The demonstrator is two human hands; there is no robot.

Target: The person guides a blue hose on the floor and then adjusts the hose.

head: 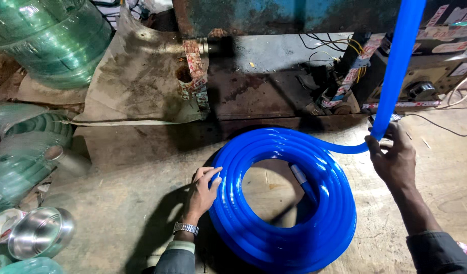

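A coil of glossy blue hose [325, 223] lies flat on a worn wooden surface, with a grey-tipped hose end [298, 174] showing inside the ring. My left hand [203, 190], with a metal watch on the wrist, presses its fingers on the coil's left outer edge. My right hand [393, 157] grips the free run of blue hose [398, 66], which rises steeply to the upper right and bends at my hand into the coil.
Rolls of green transparent hose [55, 40] are stacked at the left. A steel bowl [40, 233] sits at the lower left. A rusty blue machine [294, 15] with loose wires [340, 56] stands behind the coil.
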